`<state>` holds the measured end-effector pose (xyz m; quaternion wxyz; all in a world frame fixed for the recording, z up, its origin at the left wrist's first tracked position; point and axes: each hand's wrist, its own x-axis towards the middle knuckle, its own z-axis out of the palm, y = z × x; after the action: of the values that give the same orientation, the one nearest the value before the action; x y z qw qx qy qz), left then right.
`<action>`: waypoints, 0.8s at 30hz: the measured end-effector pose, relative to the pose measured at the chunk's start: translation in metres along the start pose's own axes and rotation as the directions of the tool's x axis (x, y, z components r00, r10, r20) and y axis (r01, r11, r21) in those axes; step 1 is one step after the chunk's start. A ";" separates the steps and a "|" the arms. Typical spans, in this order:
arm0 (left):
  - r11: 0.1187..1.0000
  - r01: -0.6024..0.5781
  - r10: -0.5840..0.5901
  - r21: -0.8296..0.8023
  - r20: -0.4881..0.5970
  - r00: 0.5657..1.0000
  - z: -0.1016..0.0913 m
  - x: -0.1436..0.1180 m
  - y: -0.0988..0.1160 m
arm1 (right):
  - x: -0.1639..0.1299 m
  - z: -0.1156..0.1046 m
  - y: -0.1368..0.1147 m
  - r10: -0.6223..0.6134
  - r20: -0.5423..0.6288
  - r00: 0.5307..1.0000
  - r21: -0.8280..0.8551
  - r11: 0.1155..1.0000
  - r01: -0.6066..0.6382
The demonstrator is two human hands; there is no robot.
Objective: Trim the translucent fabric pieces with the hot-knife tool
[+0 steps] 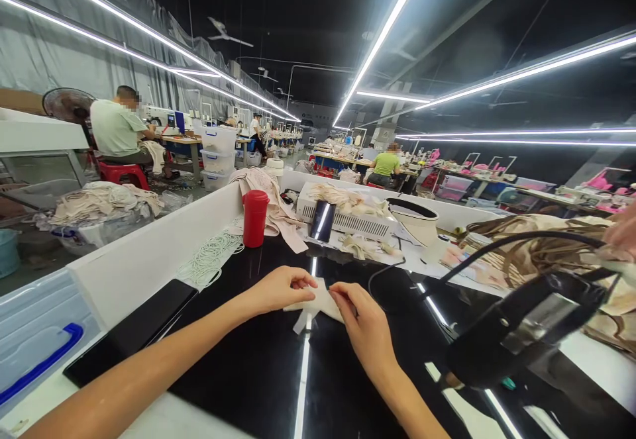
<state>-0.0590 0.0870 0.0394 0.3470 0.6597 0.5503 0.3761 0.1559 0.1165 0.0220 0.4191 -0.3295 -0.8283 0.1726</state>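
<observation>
Between both hands, on the glossy black bench [258, 373], lies a small cream fabric piece [318, 305], flat; left hand [279, 289] and right hand [362, 323] pinch its edges in closed grips.

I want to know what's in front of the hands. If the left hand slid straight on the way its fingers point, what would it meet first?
The left hand points rightward, so it would likely first meet the right hand, whose fingertips pinch the same pale fabric piece.

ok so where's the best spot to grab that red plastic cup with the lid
Probably around the straight lower body of the upright red plastic lidded cup, below the wider lid, coming from the near right side: the white cord pile lies on its left and beige fabric behind.
</observation>
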 end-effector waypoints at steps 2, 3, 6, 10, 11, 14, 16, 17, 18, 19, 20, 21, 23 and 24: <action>1.000 0.004 -0.004 0.002 -0.007 1.000 -0.001 -0.003 0.003 | 0.000 -0.001 0.000 0.022 -0.005 1.000 0.002 1.000 -0.022; 1.000 0.004 -0.004 0.004 -0.013 1.000 -0.002 -0.004 0.005 | 0.000 -0.001 0.000 0.032 -0.007 0.999 0.002 0.999 -0.032; 1.000 0.001 0.000 0.030 -0.034 0.999 -0.003 -0.002 0.010 | 0.002 0.001 0.000 0.065 -0.008 0.998 -0.008 0.998 -0.065; 0.988 0.001 0.012 0.155 -0.085 0.996 -0.002 0.007 0.013 | 0.005 0.005 0.005 0.107 -0.008 0.994 -0.060 0.992 -0.107; 0.980 -0.001 0.022 0.200 -0.102 0.995 -0.002 0.010 0.013 | 0.006 0.007 0.007 0.116 -0.007 0.993 -0.080 0.990 -0.116; 0.941 0.002 0.045 0.337 -0.131 0.990 0.002 0.015 0.011 | 0.009 0.010 0.013 0.134 -0.006 0.991 -0.148 0.980 -0.134; 0.909 0.023 0.037 0.415 -0.135 0.990 0.006 0.016 0.007 | 0.010 0.012 0.017 0.128 -0.004 0.992 -0.195 0.973 -0.126; 0.893 0.036 0.029 0.449 -0.135 0.990 0.009 0.016 0.005 | 0.010 0.013 0.018 0.119 0.000 0.993 -0.218 0.969 -0.116; 0.878 0.046 0.021 0.477 -0.135 0.991 0.012 0.015 0.003 | 0.010 0.014 0.020 0.109 0.004 0.994 -0.239 0.965 -0.104; 0.864 0.053 0.016 0.501 -0.133 0.991 0.014 0.015 0.000 | 0.010 0.016 0.022 0.098 0.011 0.995 -0.260 0.961 -0.092; 0.852 0.056 0.014 0.521 -0.130 0.991 0.017 0.014 -0.002 | 0.010 0.017 0.023 0.088 0.019 0.996 -0.280 0.957 -0.079; 0.842 0.056 0.015 0.537 -0.127 0.992 0.019 0.014 -0.005 | 0.010 0.019 0.025 0.080 0.027 0.996 -0.300 0.951 -0.068; 0.827 0.052 0.024 0.560 -0.127 0.992 0.021 0.014 -0.009 | 0.009 0.024 0.028 0.066 0.045 0.997 -0.336 0.941 -0.047; 0.822 0.050 0.031 0.567 -0.131 0.991 0.022 0.015 -0.011 | 0.009 0.027 0.030 0.060 0.053 0.997 -0.352 0.935 -0.038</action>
<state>-0.0434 0.1021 0.0215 0.0985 0.7035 0.6629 0.2367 0.1426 0.1440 -0.0051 0.3229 -0.4137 -0.8501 0.0431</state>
